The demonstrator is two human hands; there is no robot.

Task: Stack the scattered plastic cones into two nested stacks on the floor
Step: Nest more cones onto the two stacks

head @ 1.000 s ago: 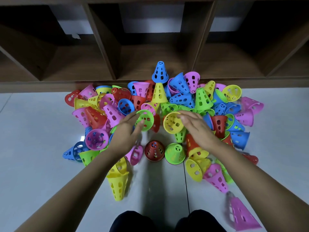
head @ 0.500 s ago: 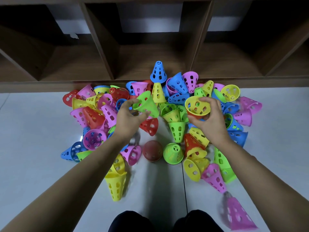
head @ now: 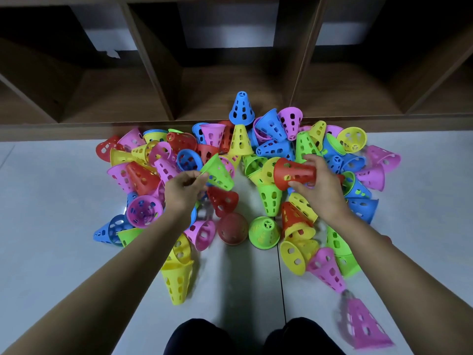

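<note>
Pale grey tiled floor [head: 56, 226] fills most of the frame, with a dark brown wooden shelf unit [head: 158, 73] across the top. A pile of perforated plastic cones [head: 279, 149] in red, yellow, green, blue and pink is scattered on the floor against the shelf base, centre frame. All are short tapered shells with oval holes in the walls and a flared rim, and most lie on their sides.

The left hand [head: 183, 190], centre-left, pinches the rim of a green perforated plastic cone [head: 218, 174] between thumb and fingers. This cone is raised over the pile, its long axis diagonal, wide mouth to the upper left and narrow tip to the lower right.

The right hand [head: 323, 192], centre-right, has its fingers curled round a red perforated plastic cone [head: 294, 172]. It is held sideways, long axis roughly level across the frame, wide mouth facing left and narrow end in the hand.

A blue upright cone [head: 242, 108] stands at the top of the pile with its tip up. A nested pair of yellow cones [head: 179, 272] lies lower left, tip toward the bottom edge. A pink cone [head: 363, 326] at lower right is blurred. Dark-clothed knees [head: 256, 339] show at bottom centre.
</note>
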